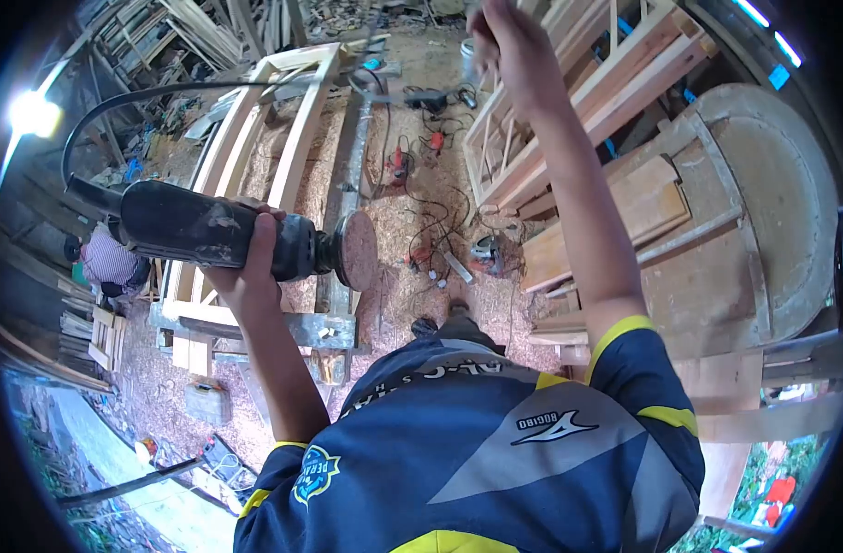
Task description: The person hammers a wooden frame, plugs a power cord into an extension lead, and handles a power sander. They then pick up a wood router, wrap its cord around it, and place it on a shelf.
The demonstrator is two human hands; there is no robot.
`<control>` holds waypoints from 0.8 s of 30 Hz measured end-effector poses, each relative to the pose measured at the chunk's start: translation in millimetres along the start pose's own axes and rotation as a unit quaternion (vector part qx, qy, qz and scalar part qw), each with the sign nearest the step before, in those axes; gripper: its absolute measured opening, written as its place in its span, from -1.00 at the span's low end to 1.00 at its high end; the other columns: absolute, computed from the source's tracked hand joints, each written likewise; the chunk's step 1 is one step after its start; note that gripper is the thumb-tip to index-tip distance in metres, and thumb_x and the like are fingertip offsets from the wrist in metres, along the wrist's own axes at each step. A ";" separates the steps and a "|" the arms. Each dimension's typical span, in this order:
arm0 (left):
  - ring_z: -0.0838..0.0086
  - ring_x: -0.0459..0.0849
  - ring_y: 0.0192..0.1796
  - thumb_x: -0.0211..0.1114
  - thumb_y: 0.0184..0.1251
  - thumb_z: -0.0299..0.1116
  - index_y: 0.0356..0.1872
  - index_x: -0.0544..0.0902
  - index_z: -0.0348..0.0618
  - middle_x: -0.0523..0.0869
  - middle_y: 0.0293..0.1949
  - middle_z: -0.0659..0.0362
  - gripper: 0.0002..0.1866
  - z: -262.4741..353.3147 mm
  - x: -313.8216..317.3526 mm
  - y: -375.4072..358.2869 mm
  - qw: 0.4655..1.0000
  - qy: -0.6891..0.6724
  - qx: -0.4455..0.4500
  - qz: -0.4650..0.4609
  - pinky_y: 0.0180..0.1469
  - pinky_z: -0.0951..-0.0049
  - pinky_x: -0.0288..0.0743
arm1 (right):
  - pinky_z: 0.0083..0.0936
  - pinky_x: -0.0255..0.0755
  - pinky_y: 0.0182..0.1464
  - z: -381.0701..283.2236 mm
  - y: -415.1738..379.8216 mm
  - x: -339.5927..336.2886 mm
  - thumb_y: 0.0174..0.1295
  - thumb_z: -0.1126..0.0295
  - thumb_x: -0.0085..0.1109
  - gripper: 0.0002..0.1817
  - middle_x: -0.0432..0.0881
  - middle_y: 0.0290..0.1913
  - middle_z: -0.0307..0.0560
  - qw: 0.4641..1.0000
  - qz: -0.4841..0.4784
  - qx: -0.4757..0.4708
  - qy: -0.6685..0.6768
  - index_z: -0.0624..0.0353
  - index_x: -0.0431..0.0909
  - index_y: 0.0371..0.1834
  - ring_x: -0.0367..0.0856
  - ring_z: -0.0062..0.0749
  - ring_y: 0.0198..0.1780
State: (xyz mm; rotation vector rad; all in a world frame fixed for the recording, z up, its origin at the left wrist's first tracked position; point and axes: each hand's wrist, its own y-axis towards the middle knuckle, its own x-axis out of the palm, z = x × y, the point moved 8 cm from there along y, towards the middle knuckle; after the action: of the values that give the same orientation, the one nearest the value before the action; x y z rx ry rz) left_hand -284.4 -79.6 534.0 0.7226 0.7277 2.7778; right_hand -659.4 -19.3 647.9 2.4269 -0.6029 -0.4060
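My left hand (253,263) is wrapped around the body of a black angle grinder (205,230), holding it up in front of my chest. A round sanding disc (358,251) is fitted on its right end. From the grinder's left end a black power cord (117,100) loops up and over to the right. My right hand (513,46) is raised high at the top of the view with its fingers curled closed. It is partly blurred, and what it may hold cannot be made out. Below the grinder lies a pale wooden frame (301,138) on supports.
Sawdust covers the floor, where power tools (485,253) and tangled cords lie. Wooden frames (596,101) and boards (615,217) are stacked at right beside a large oval-ended panel (790,184). Another person (112,258) crouches at far left. A jerrycan (207,403) stands lower left.
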 end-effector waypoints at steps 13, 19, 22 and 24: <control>0.52 0.75 -0.18 0.56 0.16 -0.63 -0.17 0.72 -0.27 0.78 -0.23 0.18 -0.76 28.4 -15.7 -25.6 0.997 0.056 -0.049 0.021 -0.03 0.44 0.63 | -0.46 0.58 -0.15 140.0 -149.7 8.8 0.55 0.19 0.18 -0.71 0.72 -0.25 -0.13 0.945 -0.081 0.283 -0.140 0.19 0.63 0.06 0.71 -0.47 -0.23; 0.56 0.73 -0.26 0.55 0.18 -0.63 -0.19 0.71 -0.27 0.78 -0.30 0.21 -0.79 17.8 -2.7 -37.9 0.994 0.079 -0.078 -0.016 -0.14 0.50 0.59 | -0.20 0.51 0.41 62.0 -166.1 74.4 0.55 0.11 0.23 -0.52 0.63 0.35 0.06 0.926 -0.203 0.261 -0.184 0.19 0.55 0.36 0.64 -0.13 0.37; 0.57 0.73 -0.27 0.55 0.19 -0.60 -0.22 0.71 -0.26 0.78 -0.31 0.22 -0.81 8.1 6.7 -44.8 0.991 0.088 -0.092 -0.038 -0.15 0.51 0.58 | -0.20 0.45 0.47 33.0 -162.8 111.9 0.57 0.06 0.20 -0.41 0.55 0.46 0.07 0.960 -0.228 0.157 -0.052 0.18 0.41 0.50 0.57 -0.14 0.45; 0.57 0.73 -0.27 0.54 0.21 -0.60 -0.22 0.70 -0.26 0.78 -0.31 0.22 -0.82 -4.2 13.6 -50.7 0.990 0.042 -0.123 -0.054 -0.16 0.51 0.59 | -0.20 0.43 0.49 19.2 -161.3 127.7 0.59 0.04 0.18 -0.35 0.52 0.49 0.08 0.968 -0.236 0.089 0.003 0.18 0.33 0.58 0.54 -0.15 0.47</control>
State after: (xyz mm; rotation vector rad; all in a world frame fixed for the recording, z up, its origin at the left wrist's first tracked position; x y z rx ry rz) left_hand -295.8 -33.7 510.9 0.5057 0.4126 2.7447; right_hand -506.6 22.6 515.2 2.7370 -0.0461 -0.5548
